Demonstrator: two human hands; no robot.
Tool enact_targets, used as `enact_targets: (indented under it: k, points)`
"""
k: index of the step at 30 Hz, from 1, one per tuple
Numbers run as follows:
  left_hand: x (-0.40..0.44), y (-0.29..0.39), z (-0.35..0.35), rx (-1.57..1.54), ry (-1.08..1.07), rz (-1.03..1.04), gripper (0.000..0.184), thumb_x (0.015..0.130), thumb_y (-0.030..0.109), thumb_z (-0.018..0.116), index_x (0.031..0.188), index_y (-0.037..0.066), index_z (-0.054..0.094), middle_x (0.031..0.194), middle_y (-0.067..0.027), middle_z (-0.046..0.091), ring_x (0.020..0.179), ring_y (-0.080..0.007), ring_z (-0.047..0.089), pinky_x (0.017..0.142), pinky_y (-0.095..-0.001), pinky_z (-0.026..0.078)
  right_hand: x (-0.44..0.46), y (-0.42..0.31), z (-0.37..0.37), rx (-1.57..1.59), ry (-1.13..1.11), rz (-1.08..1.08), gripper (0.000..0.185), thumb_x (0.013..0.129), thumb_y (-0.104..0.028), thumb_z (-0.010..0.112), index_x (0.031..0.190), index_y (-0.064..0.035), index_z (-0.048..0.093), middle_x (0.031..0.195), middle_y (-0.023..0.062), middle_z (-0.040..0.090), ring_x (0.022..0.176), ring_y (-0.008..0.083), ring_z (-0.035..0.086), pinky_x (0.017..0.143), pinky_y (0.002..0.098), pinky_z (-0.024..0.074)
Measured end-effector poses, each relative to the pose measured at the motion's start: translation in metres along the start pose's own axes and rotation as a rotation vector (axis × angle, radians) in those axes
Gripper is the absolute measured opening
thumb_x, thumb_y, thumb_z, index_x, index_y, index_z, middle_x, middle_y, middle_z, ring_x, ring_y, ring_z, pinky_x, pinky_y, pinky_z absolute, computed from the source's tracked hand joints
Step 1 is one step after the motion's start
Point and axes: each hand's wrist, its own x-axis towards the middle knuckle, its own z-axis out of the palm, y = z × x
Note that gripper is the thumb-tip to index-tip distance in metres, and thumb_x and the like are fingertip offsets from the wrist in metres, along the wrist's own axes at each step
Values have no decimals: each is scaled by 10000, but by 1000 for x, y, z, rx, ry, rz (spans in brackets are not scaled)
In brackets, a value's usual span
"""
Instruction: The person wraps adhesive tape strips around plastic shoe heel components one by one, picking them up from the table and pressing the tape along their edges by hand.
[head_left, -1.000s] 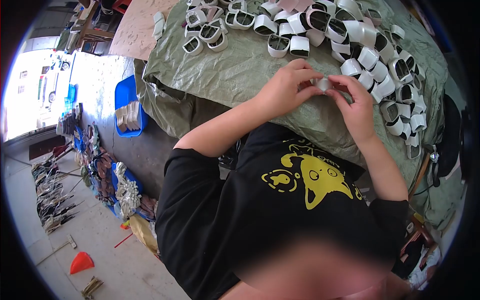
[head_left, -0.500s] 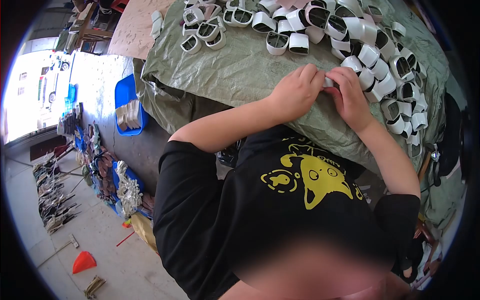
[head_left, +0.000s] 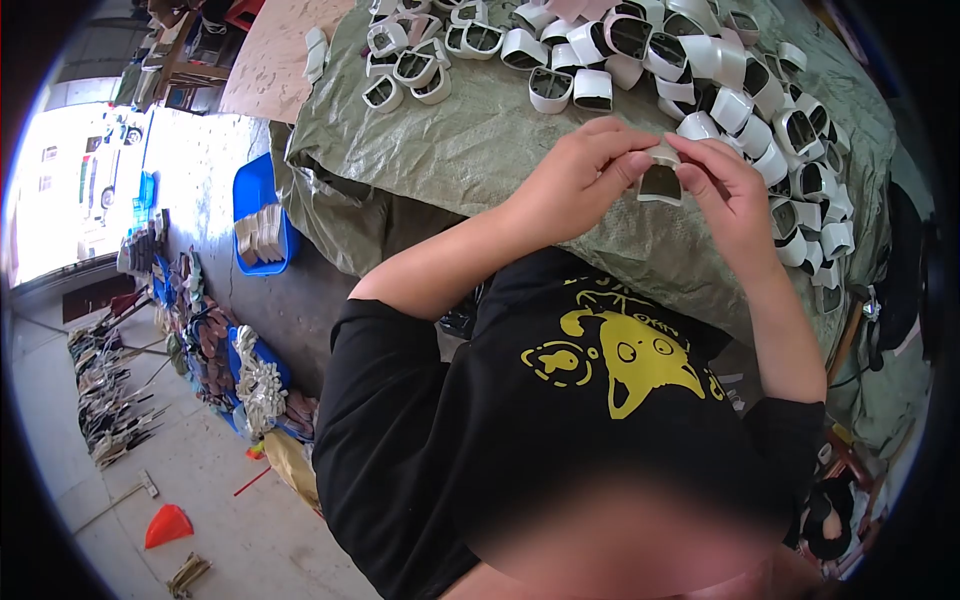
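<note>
Between my two hands is a small white shoe-upper-like piece (head_left: 660,186), a curved band with a dark opening facing me. My left hand (head_left: 600,165) pinches its upper left side between thumb and fingers. On the other side, my right hand (head_left: 722,180) grips the upper right edge, thumb low and fingers over the top. Both hands are just above the near edge of a table covered with a green-grey woven sheet (head_left: 430,150). Many similar white pieces (head_left: 592,90) lie heaped beyond my hands and to the right.
A bare wooden board (head_left: 275,60) adjoins the sheet at the far left. On the floor to the left stands a blue bin (head_left: 252,180) holding stacked pale pieces. Farther down are bundled materials (head_left: 110,390), a red dustpan-like object (head_left: 168,525) and a stick-handled tool (head_left: 148,484).
The white piece has turned so its dark opening now shows between my hands. My hands have moved slightly apart and my right hand has lowered a little.
</note>
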Motion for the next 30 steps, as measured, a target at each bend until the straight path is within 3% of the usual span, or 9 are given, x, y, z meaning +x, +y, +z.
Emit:
enact_targets:
  k: [3,11,14,17,21,23,27,30]
  points:
    - [-1,4,3,59,25,81,271,975,66,576,1228,-10,635,919,-101,577,837,-199,581,716,-310,468,-4,-7,-1,131,31,128,281,994,-129,599,1229,14,658,1008,66,629,906,178,593,823,260,467]
    - [-3,2,16,241,173,227,306,955,32,595,1257,-1,632,923,-88,567,804,-189,550,699,-301,456,-9,-21,26,-281,187,-115,289,994,-96,590,1258,2,652,1005,64,621,878,142,580,783,267,468]
    - [-5,3,18,241,201,250,309,963,43,588,1267,-3,627,940,-86,568,811,-186,547,704,-309,458,-4,-17,33,-429,348,-261,255,974,-112,627,1186,18,682,953,104,627,810,179,594,699,272,478]
    - [-5,6,16,196,192,232,305,988,74,570,1278,-7,619,968,-83,571,827,-179,547,714,-322,461,-6,-24,23,-272,316,-172,263,991,-97,598,1217,16,671,1019,88,634,837,150,578,752,260,470]
    - [-6,12,13,-132,117,252,347,1016,119,553,1333,-24,556,1014,-77,561,919,-181,563,783,-316,478,-10,-37,16,-75,305,-52,253,990,-107,602,1196,14,682,996,83,644,829,159,592,745,266,483]
    - [-6,10,18,-347,80,201,401,1053,168,481,1410,-15,488,1164,-79,568,1016,-163,577,860,-291,470,-9,-42,15,-15,308,-22,246,984,-115,612,1178,14,690,968,84,647,818,171,603,728,272,491]
    - [-11,21,19,-687,-28,57,451,1068,198,459,1470,-3,421,1280,-89,574,1124,-156,580,942,-280,464,-8,-49,13,-68,333,-145,261,933,-97,678,1172,6,700,966,73,658,818,157,608,723,259,487]
    - [-12,32,13,-804,-83,-25,452,1056,204,499,1457,7,431,1273,-77,581,1132,-139,571,943,-281,473,-4,-62,0,-376,343,-368,333,841,-42,749,1169,-7,707,961,75,675,822,163,621,708,271,490]
